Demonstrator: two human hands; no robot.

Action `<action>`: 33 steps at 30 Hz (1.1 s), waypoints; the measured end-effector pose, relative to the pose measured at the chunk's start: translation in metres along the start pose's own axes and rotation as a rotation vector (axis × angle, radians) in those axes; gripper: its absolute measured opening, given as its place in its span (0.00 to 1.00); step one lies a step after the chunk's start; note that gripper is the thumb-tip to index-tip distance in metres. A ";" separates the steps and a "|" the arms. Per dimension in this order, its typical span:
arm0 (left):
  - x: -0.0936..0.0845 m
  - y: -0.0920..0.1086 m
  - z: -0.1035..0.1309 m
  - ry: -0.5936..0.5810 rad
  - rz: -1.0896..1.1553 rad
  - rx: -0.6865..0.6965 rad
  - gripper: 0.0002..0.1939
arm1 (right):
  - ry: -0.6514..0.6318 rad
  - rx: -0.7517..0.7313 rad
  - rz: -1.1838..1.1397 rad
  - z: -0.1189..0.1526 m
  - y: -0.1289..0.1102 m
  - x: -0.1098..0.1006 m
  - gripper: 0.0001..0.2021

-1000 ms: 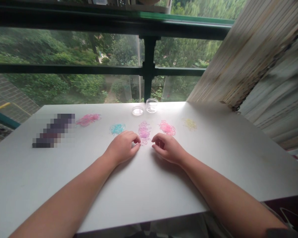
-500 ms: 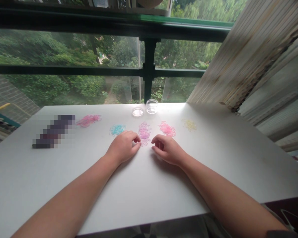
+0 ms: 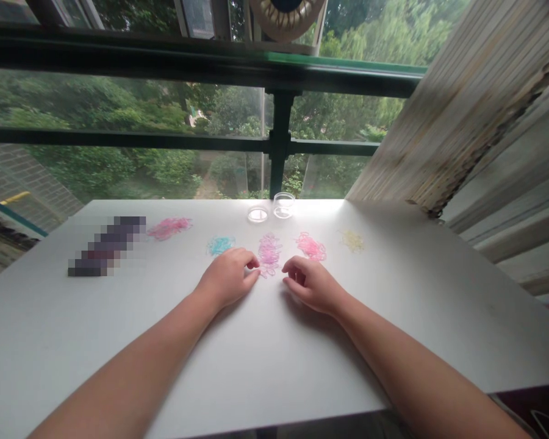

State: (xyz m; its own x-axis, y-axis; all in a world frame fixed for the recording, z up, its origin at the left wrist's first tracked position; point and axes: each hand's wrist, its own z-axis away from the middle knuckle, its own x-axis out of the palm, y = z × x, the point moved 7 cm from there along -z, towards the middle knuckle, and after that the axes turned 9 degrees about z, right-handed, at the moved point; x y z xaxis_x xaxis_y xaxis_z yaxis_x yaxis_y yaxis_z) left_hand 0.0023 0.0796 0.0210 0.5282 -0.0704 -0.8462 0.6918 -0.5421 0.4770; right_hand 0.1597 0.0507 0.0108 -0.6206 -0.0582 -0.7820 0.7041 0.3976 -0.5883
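Note:
My left hand (image 3: 231, 276) rests on the white table, its fingers curled with a gap before the thumb and nothing seen between them. Its fingertips are at the left edge of a purple pile of thin loops (image 3: 269, 250). Just right of that pile, my right hand (image 3: 312, 283) is curled in the same way, thumb and fingers apart, holding nothing visible. A blue pile (image 3: 220, 245) lies behind my left hand, and a pink-red pile (image 3: 311, 246) behind my right hand. Farther out are a pink pile (image 3: 170, 228) at the left and a yellow pile (image 3: 352, 241) at the right.
At the back edge of the table (image 3: 256, 378) stand a clear round container (image 3: 284, 206) and a shallow clear round piece (image 3: 257, 214). A pixelated dark object (image 3: 107, 247) lies at the left. Beyond are a green window frame (image 3: 280, 122) and, at the right, a curtain (image 3: 407, 128).
The camera view has tilted up slightly, so the scene sits lower in the picture. Both hands keep nearly the same place and pose beside the purple pile.

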 end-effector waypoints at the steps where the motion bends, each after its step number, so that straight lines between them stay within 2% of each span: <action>1: 0.000 0.000 0.000 -0.005 0.002 0.002 0.07 | -0.001 -0.001 0.000 0.000 0.000 0.000 0.05; 9: 0.004 0.004 -0.001 -0.021 0.011 0.037 0.08 | -0.032 -0.045 0.059 0.001 -0.007 0.003 0.07; 15: 0.003 0.004 -0.001 -0.023 0.010 0.041 0.08 | -0.095 -0.152 0.298 0.002 -0.023 0.016 0.17; 20: 0.003 0.005 -0.002 -0.025 0.011 0.046 0.08 | -0.127 -0.144 0.429 0.000 -0.025 0.022 0.18; 29: -0.006 -0.004 -0.001 0.013 -0.012 0.006 0.08 | -0.107 -0.141 0.436 0.000 -0.025 0.021 0.17; 33: -0.009 0.001 0.001 0.006 0.012 0.045 0.08 | -0.113 -0.132 0.413 0.001 -0.024 0.021 0.17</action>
State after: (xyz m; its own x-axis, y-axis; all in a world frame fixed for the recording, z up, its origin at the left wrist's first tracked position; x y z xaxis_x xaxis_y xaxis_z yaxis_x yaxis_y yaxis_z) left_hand -0.0018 0.0790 0.0285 0.5396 -0.0722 -0.8388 0.6627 -0.5781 0.4760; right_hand 0.1300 0.0394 0.0086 -0.2497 0.0333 -0.9677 0.8301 0.5219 -0.1962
